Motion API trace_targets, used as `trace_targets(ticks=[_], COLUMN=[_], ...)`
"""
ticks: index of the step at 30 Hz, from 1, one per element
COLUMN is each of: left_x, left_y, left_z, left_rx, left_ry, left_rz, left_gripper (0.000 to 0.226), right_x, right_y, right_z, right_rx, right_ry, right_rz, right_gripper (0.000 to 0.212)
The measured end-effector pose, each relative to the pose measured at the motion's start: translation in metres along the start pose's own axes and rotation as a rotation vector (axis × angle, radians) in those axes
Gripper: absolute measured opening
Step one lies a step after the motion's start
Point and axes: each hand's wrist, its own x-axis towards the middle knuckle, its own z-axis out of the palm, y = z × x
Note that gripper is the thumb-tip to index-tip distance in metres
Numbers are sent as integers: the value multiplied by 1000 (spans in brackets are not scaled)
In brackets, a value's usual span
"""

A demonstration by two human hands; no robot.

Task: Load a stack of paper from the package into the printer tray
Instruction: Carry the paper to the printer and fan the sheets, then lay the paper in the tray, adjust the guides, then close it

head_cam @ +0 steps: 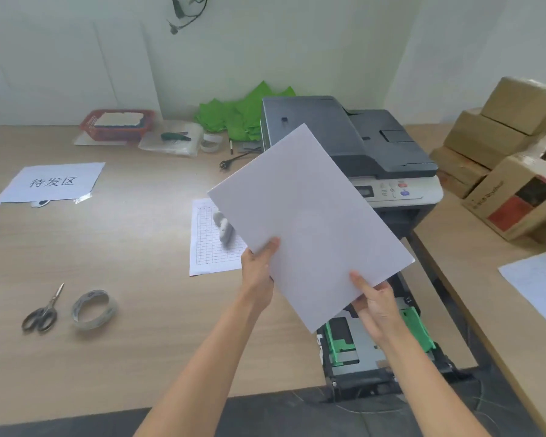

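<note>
A stack of white paper [309,222] is held tilted in the air in front of the grey printer [344,143]. My left hand [259,269] grips its left edge with the thumb on top. My right hand [375,307] holds its near corner from below, thumb on the sheet. Under the stack, the printer tray [353,345] is pulled out toward me, with green guides visible and bare metal inside. The paper hides the tray's far part and the printer's front left. No paper package can be picked out.
On the wooden table [123,253] lie scissors [43,312], a tape roll [92,309], a printed form [212,244] with a white object on it, and a labelled sheet [51,182]. A red basket [117,123] stands at the back. Cardboard boxes [511,159] stack at right.
</note>
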Motion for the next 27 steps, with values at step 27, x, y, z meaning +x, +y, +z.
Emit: trace_targets(ticks=[27], left_x=[-30], left_y=[-92], left_z=[104], left_rx=[402], left_ry=[48], left_rz=[-287], left_gripper=[16], right_x=[26], right_y=[-88], right_z=[-176], right_rx=[-471], right_ry=[-278], right_rz=[218], right_gripper=[29])
